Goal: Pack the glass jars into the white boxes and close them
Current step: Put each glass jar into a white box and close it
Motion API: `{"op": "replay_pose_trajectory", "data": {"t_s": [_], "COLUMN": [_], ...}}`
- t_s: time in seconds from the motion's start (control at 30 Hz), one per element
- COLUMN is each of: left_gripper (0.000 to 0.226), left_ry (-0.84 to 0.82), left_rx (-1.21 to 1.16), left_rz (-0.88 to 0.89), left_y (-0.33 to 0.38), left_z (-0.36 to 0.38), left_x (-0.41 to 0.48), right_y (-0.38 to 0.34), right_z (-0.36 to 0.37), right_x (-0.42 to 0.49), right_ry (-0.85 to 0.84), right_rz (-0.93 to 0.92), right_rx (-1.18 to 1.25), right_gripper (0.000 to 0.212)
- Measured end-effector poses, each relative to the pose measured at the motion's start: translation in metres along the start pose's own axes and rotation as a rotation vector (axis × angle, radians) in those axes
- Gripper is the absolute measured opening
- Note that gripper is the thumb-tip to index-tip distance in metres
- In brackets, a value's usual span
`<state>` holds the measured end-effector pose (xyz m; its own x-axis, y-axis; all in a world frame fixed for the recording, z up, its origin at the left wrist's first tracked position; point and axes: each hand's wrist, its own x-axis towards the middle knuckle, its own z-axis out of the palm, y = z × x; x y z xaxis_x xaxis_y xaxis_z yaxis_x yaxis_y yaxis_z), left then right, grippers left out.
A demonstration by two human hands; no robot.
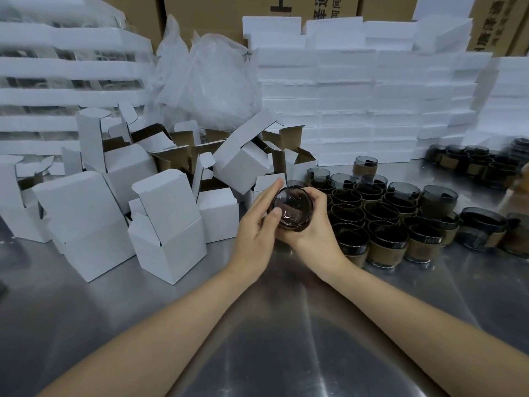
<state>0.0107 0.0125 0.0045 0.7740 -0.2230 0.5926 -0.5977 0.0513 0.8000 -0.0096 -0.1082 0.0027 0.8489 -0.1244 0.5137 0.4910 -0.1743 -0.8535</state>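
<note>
Steel sheeting, brushed and streaked with dull reflections, covered the long metal table (286, 325). Two bare forearms reached across it and met over the middle.

The right hand (312, 222) had its fingers curled round a dark, smoky, round glass jar (290, 209), cupping it from the right and from underneath. The left hand (254, 224) lay against the jar's other side with its fingers nearly straight. Its forefinger stretched up along the rim and its thumb tip touched the glossy round face. The jar was held clear of the table and tipped so that this circular face caught the light. I could not tell whether that was its mouth or its base.

To the left stood smooth white cardboard boxes (169, 224), squarish and closed. Behind them lay a jumble of open white cartons (243, 156) with flaps up and brown insides showing. Just right of the hands, a packed cluster of upright dark glass jars (380, 219) stood touching one another. Each wore a tan paper band round its cylinder, and some were stacked two high.

Farther back, a wall of rough white foam slabs (357, 104) rose in crumbly layers. A crinkled clear plastic bag (209, 81) bulged beside it. On the left, more white foam trays (57, 81) were stacked under plastic film. Brown corrugated shipping cartons (217, 12) with black printing closed off the back.
</note>
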Motion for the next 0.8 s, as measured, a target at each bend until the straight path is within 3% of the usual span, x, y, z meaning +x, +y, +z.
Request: {"op": "replay_pose_trajectory", "data": {"t_s": [0.3, 0.5, 0.8], "left_gripper": [0.019, 0.005, 0.033], "left_ry": [0.123, 0.201, 0.165], "left_rx": [-0.179, -0.217, -0.144], "left_rz": [-0.026, -0.108, -0.124], "left_y": [0.009, 0.010, 0.011], "left_z": [0.004, 0.001, 0.002], "left_x": [0.000, 0.003, 0.002], "right_y": [0.004, 0.000, -0.009], "right_z": [0.002, 0.004, 0.006], "right_x": [-0.001, -0.004, -0.007], "right_ry": [-0.032, -0.072, -0.079], "right_rz": [-0.053, -0.102, -0.132], "right_rx": [-0.072, -0.126, -0.217], "right_gripper": [0.080, 0.072, 0.063]}}
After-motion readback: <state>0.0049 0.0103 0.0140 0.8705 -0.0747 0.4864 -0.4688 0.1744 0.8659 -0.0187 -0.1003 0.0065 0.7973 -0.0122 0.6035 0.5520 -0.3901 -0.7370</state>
